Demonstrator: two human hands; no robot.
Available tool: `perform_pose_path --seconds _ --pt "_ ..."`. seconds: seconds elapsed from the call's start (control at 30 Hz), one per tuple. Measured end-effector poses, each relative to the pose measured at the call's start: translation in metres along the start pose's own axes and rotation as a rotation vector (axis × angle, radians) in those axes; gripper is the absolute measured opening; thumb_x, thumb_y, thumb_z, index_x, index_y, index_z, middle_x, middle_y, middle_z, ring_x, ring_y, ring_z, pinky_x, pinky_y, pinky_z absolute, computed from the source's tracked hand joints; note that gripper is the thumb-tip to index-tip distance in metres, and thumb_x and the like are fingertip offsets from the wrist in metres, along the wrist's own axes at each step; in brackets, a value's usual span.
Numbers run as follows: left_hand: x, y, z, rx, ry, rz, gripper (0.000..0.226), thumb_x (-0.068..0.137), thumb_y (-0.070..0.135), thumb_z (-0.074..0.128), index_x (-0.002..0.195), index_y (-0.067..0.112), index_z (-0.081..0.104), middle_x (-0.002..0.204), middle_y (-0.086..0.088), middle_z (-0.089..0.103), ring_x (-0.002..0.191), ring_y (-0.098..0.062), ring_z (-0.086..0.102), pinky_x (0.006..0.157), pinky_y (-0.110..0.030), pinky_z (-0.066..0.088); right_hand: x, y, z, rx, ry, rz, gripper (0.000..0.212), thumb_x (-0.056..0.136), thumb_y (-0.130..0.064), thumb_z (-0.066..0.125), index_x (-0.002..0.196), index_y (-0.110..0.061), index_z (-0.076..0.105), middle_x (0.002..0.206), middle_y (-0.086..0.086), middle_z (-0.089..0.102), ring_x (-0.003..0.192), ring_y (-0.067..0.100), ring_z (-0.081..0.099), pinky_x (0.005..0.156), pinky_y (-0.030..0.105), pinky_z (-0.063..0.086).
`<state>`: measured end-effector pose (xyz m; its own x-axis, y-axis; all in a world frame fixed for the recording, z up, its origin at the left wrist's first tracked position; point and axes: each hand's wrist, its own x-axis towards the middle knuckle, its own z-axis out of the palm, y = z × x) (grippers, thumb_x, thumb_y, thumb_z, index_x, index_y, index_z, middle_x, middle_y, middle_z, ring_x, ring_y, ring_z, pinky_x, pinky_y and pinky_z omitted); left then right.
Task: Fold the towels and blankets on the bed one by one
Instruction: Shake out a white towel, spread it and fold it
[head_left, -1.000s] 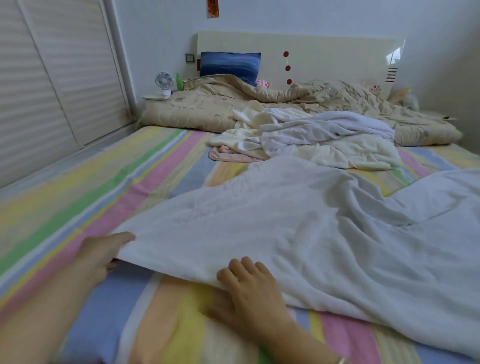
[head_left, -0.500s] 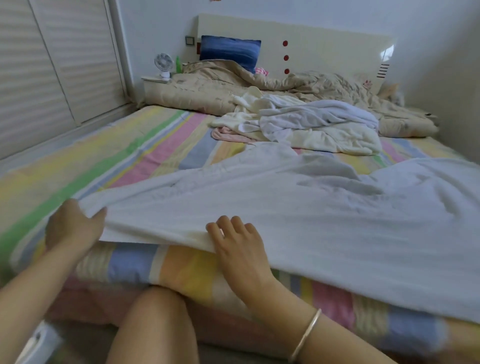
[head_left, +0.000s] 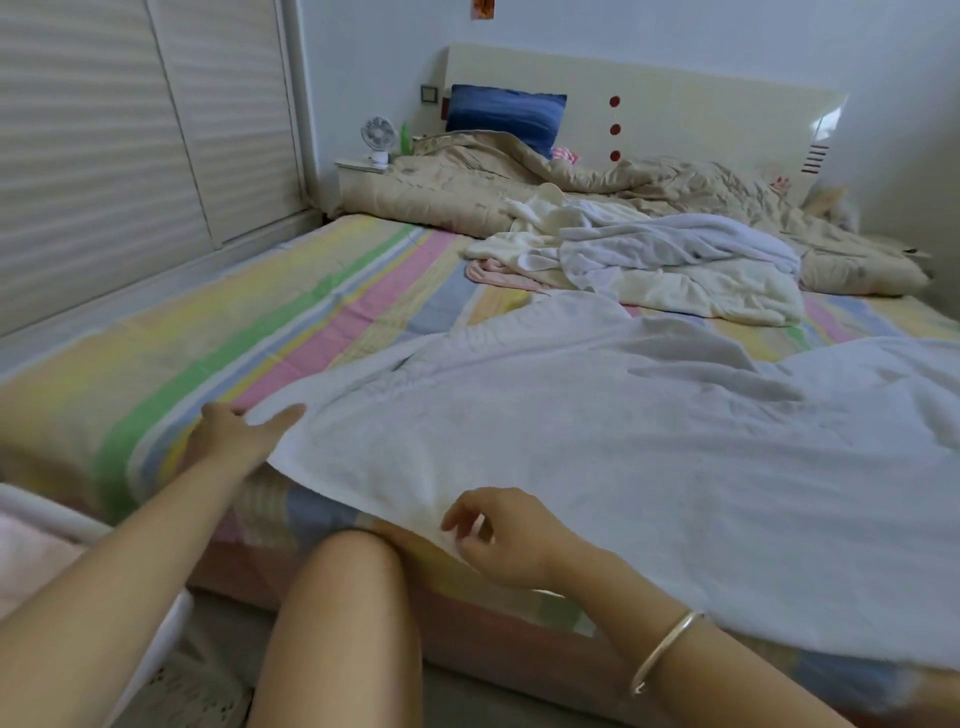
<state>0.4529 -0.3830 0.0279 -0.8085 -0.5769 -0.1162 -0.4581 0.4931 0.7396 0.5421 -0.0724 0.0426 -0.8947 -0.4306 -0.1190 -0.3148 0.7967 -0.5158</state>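
Left hand (head_left: 234, 439): white blanket's (head_left: 597, 457) near-left corner is pinched, thumb on top | right hand (head_left: 501, 538): fingers (head_left: 462, 509) are curled at the blanket's near hem, grip cannot be told | striped bed's (head_left: 208, 332) near edge is draped by it | towel pile (head_left: 649, 260) is seen crumpled beyond.

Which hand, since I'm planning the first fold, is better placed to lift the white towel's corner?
Left. The left hand pinches the white towel at its near corner, thumb on top. The right hand sits midway along the near edge, its grip unclear.
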Motion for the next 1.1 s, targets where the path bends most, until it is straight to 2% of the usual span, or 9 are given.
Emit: perform_pose_path --seconds 0.07,0.13,0.27,0.37,0.47,0.53,0.73,0.87,1.1 --pt "0.005 0.007 -0.003 -0.038 0.024 0.003 0.072 0.074 0.077 0.055 0.09 0.009 0.065 0.099 -0.014 0.066 0.096 -0.034 0.062 0.078 -0.04 0.046 0.01 -0.004 -0.002 0.126 -0.054 0.009 0.024 0.086 -0.027 0.051 0.103 -0.031 0.067 0.096 -0.012 0.066 0.072 0.002 0.059 0.077 0.027 0.052" --pt "0.016 0.012 -0.003 -0.012 0.011 0.023 0.059 0.092 0.062 0.042 0.069 0.009 0.055 0.081 -0.014 0.058 0.086 -0.034 0.058 0.075 -0.041 0.044 0.029 -0.007 -0.007 0.118 -0.029 0.004 0.022 0.09 -0.025 0.05 0.103 -0.032 0.066 0.097 -0.013 0.067 0.074 0.004 0.061 0.079 0.029 0.054" --pt "0.046 0.016 0.003 0.043 -0.052 0.15 0.038 0.094 0.036 0.05 0.062 0.015 0.047 0.068 -0.011 0.045 0.07 -0.027 0.048 0.064 -0.036 0.035 0.082 -0.012 -0.02 0.072 0.103 0.005 0.022 0.092 -0.022 0.049 0.101 -0.034 0.066 0.106 -0.011 0.066 0.09 0.01 0.062 0.086 0.032 0.052" --pt "0.06 0.026 0.004 0.092 -0.308 0.235 0.042 0.088 0.027 0.06 0.059 0.018 0.031 0.057 -0.003 0.025 0.057 -0.019 0.029 0.059 -0.033 0.025 0.117 -0.019 -0.023 -0.004 0.163 -0.011 0.024 0.093 -0.021 0.047 0.104 -0.031 0.066 0.111 -0.009 0.062 0.097 0.011 0.057 0.085 0.029 0.049" --pt "0.062 0.041 0.003 0.289 -0.561 0.351 0.037 0.088 0.045 0.062 0.068 0.015 0.051 0.062 0.003 0.043 0.061 -0.018 0.041 0.061 -0.031 0.035 0.147 -0.029 -0.022 -0.054 0.257 -0.066 0.024 0.094 -0.022 0.048 0.108 -0.03 0.065 0.113 -0.007 0.058 0.105 0.013 0.053 0.085 0.031 0.048" --pt "0.063 0.046 0.006 0.38 -0.625 0.405 0.039 0.08 0.057 0.066 0.09 0.019 0.068 0.079 0.011 0.058 0.074 -0.011 0.054 0.07 -0.028 0.045 0.164 -0.034 -0.022 -0.074 0.316 -0.107 0.025 0.094 -0.021 0.048 0.113 -0.027 0.063 0.115 -0.005 0.057 0.111 0.014 0.048 0.084 0.033 0.047" --pt "0.065 0.045 0.015 0.432 -0.436 0.462 0.039 0.079 0.033 0.072 0.063 0.017 0.039 0.061 0.001 0.038 0.055 -0.018 0.037 0.05 -0.027 0.026 0.22 -0.035 -0.031 -0.125 0.364 -0.087 0.034 0.092 -0.013 0.046 0.122 -0.023 0.058 0.12 -0.001 0.058 0.115 0.019 0.048 0.088 0.038 0.048" --pt "0.086 0.028 -0.017 0.536 -0.108 0.467 0.025 0.079 0.022 0.069 0.066 0.017 0.048 0.073 -0.007 0.059 0.067 -0.026 0.052 0.052 -0.031 0.03 0.262 -0.035 -0.035 -0.131 0.363 0.04 0.033 0.091 -0.01 0.045 0.119 -0.022 0.059 0.115 0.0 0.064 0.106 0.021 0.057 0.08 0.033 0.049" --pt "0.109 -0.017 -0.048 0.596 -0.328 0.269 0.04 0.08 0.049 0.073 0.074 0.016 0.051 0.074 -0.003 0.05 0.066 -0.02 0.047 0.056 -0.03 0.028 0.312 -0.048 -0.035 -0.387 0.239 -0.003 0.02 0.096 -0.021 0.05 0.111 -0.021 0.063 0.11 0.004 0.065 0.099 0.025 0.059 0.072 0.028 0.042"
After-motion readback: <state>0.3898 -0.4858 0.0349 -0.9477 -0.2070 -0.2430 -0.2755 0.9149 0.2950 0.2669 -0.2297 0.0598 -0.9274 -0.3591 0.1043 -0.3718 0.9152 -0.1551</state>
